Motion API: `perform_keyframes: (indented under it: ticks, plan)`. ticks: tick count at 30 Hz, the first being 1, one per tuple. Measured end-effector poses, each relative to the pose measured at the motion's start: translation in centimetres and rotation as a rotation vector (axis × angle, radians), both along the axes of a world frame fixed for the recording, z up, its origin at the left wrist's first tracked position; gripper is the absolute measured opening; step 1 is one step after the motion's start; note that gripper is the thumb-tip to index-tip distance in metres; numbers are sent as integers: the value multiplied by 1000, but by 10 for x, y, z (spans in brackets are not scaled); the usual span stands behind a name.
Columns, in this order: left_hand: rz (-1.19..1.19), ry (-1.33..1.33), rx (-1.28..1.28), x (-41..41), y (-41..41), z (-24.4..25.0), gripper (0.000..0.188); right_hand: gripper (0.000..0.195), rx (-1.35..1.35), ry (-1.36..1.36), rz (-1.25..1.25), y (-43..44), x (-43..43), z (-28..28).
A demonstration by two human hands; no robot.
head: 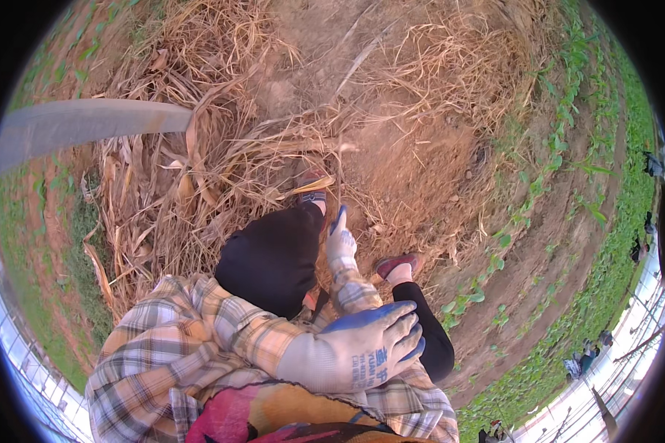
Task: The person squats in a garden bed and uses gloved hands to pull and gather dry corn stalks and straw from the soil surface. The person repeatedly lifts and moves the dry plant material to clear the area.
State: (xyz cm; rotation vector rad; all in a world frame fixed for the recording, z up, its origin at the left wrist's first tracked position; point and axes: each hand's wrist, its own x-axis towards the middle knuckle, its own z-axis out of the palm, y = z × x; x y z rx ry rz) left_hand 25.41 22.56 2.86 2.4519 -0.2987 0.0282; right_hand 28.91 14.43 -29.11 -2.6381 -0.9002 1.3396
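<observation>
My left hand (pixel 374 346), in a white work glove with blue coating and printed writing, lies across my right arm near my right knee. Its palm is turned away, so whether it grips anything is hidden. Lower down between my legs is my right hand (pixel 341 243), gloved the same way, with a blue fingertip pointing at the ground. A thin stick or stalk (pixel 339 166) runs ahead of that fingertip; I cannot tell whether the hand holds it. Dry straw and leaves (pixel 199 183) surround my left shoe (pixel 313 194). My right shoe (pixel 397 264) stands on brown soil (pixel 415 177).
A grey post (pixel 100 122) rises from the straw at the left. More dry straw (pixel 454 72) covers the ground ahead to the right. Rows of green plants (pixel 554 149) run along the right side. Several people (pixel 582 357) appear small at the far right edge.
</observation>
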Motion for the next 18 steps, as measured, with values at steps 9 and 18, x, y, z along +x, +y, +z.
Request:
perform_keyframes:
  ticks: [9, 18]
  plan:
    - [15, -12, -33, -2, -10, -5, 42, 64, -24, 56, -68, -36, -28, 12]
    - [21, 86, -106, 2, 4, -8, 47, 55, 253, -283, -348, 83, 114, -26]
